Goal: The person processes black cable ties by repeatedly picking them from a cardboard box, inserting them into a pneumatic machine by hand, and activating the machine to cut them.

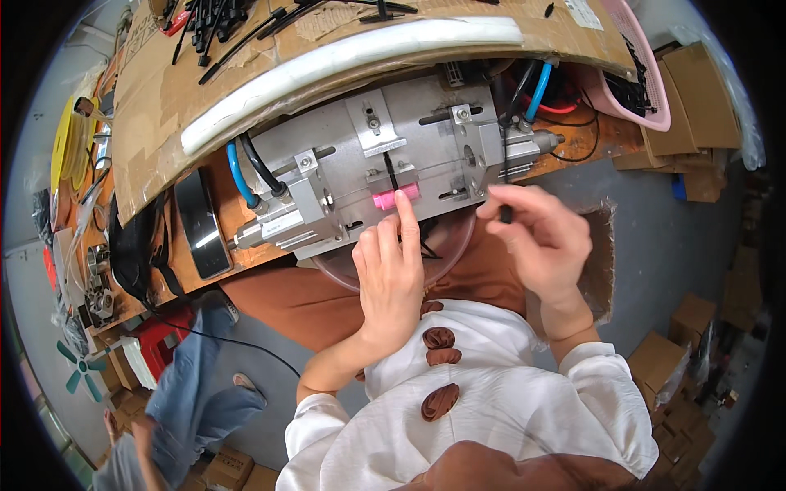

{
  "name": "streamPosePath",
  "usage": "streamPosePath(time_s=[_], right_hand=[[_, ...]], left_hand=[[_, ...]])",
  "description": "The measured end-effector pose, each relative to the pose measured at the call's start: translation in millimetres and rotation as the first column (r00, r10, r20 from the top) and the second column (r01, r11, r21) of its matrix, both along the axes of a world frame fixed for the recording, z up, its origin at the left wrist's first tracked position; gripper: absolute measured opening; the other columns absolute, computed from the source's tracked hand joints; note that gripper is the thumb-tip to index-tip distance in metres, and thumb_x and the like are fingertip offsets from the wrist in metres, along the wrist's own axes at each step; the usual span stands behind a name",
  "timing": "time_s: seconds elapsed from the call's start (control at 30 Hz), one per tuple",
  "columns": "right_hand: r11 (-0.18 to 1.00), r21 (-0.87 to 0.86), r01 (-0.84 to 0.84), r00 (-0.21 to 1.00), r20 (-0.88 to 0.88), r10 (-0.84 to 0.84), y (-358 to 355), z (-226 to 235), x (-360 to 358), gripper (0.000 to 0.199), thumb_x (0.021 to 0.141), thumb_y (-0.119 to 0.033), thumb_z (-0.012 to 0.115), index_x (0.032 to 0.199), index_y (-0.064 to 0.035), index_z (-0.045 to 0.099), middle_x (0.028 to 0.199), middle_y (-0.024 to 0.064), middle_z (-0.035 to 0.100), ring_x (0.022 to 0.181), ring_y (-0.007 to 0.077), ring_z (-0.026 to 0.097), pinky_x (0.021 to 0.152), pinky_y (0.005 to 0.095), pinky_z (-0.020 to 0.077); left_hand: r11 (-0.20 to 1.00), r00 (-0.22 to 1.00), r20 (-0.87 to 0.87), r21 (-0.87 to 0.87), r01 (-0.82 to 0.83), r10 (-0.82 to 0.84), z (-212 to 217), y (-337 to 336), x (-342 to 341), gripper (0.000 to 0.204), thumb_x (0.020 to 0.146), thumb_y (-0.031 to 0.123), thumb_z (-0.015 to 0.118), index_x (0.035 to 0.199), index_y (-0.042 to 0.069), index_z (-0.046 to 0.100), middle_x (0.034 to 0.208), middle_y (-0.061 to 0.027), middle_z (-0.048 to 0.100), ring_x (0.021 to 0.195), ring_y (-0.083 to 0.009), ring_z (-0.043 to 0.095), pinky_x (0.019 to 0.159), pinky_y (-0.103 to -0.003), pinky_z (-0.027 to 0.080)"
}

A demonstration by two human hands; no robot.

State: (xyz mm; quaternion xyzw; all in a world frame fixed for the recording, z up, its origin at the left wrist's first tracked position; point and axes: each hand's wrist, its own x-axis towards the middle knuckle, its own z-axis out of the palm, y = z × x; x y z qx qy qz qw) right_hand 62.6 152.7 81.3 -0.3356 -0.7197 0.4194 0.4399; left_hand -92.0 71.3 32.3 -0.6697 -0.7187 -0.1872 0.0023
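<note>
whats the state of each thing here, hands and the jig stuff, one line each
left hand: open, index fingertip pressing the pink block
right hand: pinched shut on a thin black piece
pink block: seated at the front edge of the metal fixture
thin black piece: held upright, beside the fixture's right end
metal fixture: lying flat on the bench, blue hoses plugged in at both ends
white tube: lying loose on the cardboard
</note>
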Motion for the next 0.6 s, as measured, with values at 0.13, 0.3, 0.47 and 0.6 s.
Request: streamPosePath(time_s=[0.13, 0.3, 0.47, 0.6], right_hand=[[0.933, 0.353, -0.062, 0.967, 0.252, -0.031, -9.8, -22.4, -14.4, 0.057, 0.071, 0.002, 0.073, 0.125, 0.0048, 0.055, 0.075, 0.0087, 0.062, 0.06, 0.0168, 0.059, 0.053, 0.0284, 0.0489], [0.898, 0.365, -0.246, 0.892, 0.449, 0.062, -12.8, -51.1, -32.5, 0.066, 0.074, -0.006, 0.07, 0.134, 0.0042, 0.045, 0.068, 0.0069, 0.057, 0.056, 0.0161, 0.055, 0.05, 0.0309, 0.0454], [0.897, 0.36, -0.257, 0.872, 0.487, 0.054, -7.1, -52.5, -40.7, 0.064, 0.076, -0.005, 0.069, 0.135, 0.0042, 0.044, 0.068, 0.0067, 0.056, 0.058, 0.0165, 0.057, 0.051, 0.0304, 0.0461], [0.881, 0.397, -0.26, 0.851, 0.526, 0.014, -6.6, -50.8, -43.8, 0.063, 0.078, -0.007, 0.068, 0.135, 0.0045, 0.044, 0.067, 0.006, 0.056, 0.057, 0.0169, 0.057, 0.052, 0.0305, 0.0465]], left_hand=[[1.0, 1.0, 0.027, 0.005, -0.005, 0.005, 14.2, -4.8, 0.1, 0.066, 0.076, 0.0, 0.061, 0.139, 0.001, 0.041, 0.112, -0.0119, 0.052, 0.098, -0.0267, 0.049, 0.085, -0.038, 0.039], [0.992, 0.992, 0.041, 0.026, -0.12, 0.118, 24.2, -22.7, -10.5, 0.065, 0.076, 0.003, 0.068, 0.137, 0.003, 0.045, 0.118, -0.0098, 0.052, 0.1, -0.0252, 0.048, 0.084, -0.035, 0.037], [0.993, 0.991, 0.073, 0.003, -0.116, 0.115, 19.2, -24.6, -13.6, 0.07, 0.071, -0.001, 0.07, 0.137, 0.004, 0.046, 0.116, -0.01, 0.053, 0.099, -0.026, 0.047, 0.085, -0.036, 0.037], [0.991, 0.989, 0.069, 0.036, -0.131, 0.128, 19.4, -23.2, -18.1, 0.074, 0.068, -0.003, 0.072, 0.137, 0.003, 0.046, 0.114, -0.0115, 0.053, 0.1, -0.0276, 0.046, 0.086, -0.038, 0.037]])
